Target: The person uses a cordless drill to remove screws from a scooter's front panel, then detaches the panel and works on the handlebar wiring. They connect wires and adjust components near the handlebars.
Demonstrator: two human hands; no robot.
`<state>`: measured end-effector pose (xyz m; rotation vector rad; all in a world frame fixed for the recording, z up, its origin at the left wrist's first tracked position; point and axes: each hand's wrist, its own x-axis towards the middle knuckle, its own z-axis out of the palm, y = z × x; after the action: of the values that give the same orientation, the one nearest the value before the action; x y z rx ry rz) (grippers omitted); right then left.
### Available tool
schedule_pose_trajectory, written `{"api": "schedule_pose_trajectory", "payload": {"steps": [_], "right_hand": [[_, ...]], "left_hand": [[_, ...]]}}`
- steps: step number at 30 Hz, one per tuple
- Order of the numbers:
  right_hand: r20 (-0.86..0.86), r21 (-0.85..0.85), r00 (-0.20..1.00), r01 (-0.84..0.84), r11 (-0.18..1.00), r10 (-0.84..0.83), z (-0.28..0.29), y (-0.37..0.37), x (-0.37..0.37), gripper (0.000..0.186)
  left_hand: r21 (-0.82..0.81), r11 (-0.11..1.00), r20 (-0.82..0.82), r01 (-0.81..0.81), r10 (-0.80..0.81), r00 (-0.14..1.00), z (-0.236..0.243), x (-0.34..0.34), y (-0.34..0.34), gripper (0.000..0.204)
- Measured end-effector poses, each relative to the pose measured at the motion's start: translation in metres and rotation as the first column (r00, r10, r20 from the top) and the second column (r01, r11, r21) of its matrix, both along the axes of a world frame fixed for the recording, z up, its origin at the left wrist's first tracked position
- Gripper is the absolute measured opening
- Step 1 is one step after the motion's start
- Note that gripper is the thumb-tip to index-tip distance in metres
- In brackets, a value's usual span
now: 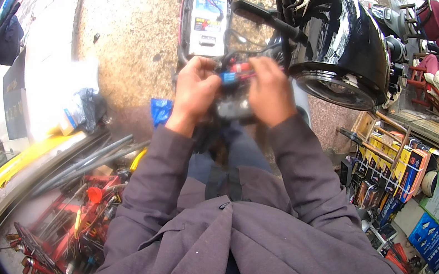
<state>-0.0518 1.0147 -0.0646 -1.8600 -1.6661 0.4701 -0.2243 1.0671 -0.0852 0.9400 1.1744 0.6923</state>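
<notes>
My left hand (197, 90) is closed, its thumb and fingers pinched against a small blue connector-like piece (229, 77). To the right, my right hand (271, 93) is blurred, with its fingers bent in toward a red piece (239, 67) and thin wires. What its fingertips hold is hidden. Below both hands sits a dark, shiny part (234, 107), too blurred to name. Just beyond my hands, a white battery-like box (209, 20) with a printed label lies in a dark frame, with wires at its top.
A glossy black rounded headlamp housing (344, 45) and a dark mirror (252, 13) stand at the upper right. Red tools and parts (82, 213) fill the lower left. Stacked boxes (392, 167) and a wooden frame stand at right. A blue bag (161, 111) lies near my left wrist.
</notes>
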Motion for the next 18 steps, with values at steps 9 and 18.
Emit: {"api": "schedule_pose_trajectory", "payload": {"steps": [9, 18], "right_hand": [[-0.078, -0.098, 0.987, -0.145, 0.985, 0.138, -0.001, 0.009, 0.007, 0.015], [-0.334, -0.08, 0.927, -0.211, 0.974, 0.173, 0.01, -0.002, 0.02, 0.01]], "left_hand": [[0.011, 1.0, 0.0, -0.011, 0.011, 1.0, 0.002, 0.001, -0.002, 0.026], [0.324, 0.946, -0.239, 0.016, 0.066, 0.969, 0.029, 0.025, -0.043, 0.023]]}}
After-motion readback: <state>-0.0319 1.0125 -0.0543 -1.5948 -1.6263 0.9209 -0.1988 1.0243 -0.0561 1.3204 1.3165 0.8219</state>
